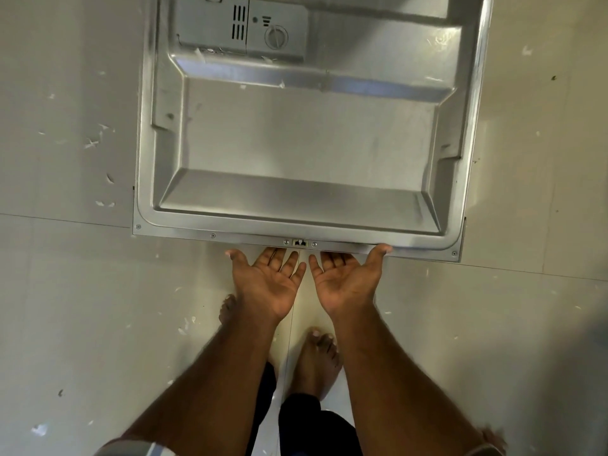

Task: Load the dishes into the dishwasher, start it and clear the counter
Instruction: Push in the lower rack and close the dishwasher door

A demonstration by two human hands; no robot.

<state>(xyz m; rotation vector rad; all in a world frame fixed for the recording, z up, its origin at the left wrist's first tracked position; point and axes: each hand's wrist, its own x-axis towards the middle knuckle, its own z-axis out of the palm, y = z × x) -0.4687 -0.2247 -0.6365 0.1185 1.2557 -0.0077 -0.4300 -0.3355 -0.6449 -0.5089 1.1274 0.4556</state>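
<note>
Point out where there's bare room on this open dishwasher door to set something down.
The flat recessed panel of the dishwasher door is bare, between the detergent dispenser and the latch. The latch edge is crowded: the left hand and right hand lie palm-up under it.

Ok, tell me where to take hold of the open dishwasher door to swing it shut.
Hold the dishwasher door by its free front edge near the latch, from underneath. It lies flat; the left hand and right hand already sit palms-up there, fingers under the edge.
</note>
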